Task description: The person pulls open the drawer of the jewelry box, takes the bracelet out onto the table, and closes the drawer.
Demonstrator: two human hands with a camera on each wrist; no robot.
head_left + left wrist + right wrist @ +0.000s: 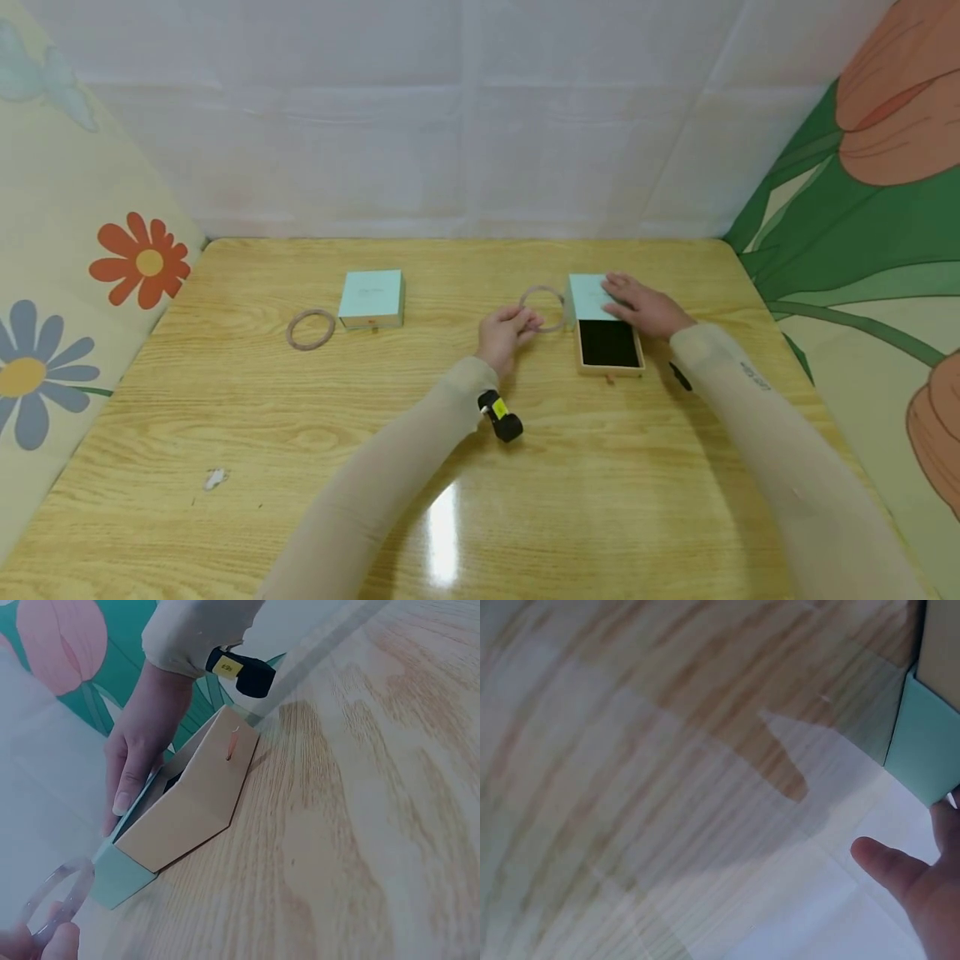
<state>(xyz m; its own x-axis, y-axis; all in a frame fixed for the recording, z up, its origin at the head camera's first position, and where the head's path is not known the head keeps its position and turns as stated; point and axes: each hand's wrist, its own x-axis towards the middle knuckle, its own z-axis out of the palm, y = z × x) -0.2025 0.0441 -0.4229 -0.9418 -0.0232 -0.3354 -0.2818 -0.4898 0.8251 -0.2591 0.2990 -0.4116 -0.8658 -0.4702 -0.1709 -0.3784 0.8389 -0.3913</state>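
My left hand (504,337) pinches a pale purple translucent bangle (542,288) between thumb and fingers, holding it just left of a drawer-style gift box. The box has a mint sleeve (585,292) and a cream drawer (611,370), pulled partway out toward me, with a black lining (609,343). On the sleeve's top rests my right hand (648,308), its fingers mostly straight. From the left wrist view, an orange pull tab (232,744) shows on the drawer front. The right wrist view catches only part of the right hand (922,889) beside the sleeve's corner.
Farther left on the wood-grain table (315,417) stands another mint box (372,296), its drawer pushed in. Beside it lies a second, darker bangle (290,333). A small white patch (215,478) marks the table's left front. A white cloth (465,125) hangs behind.
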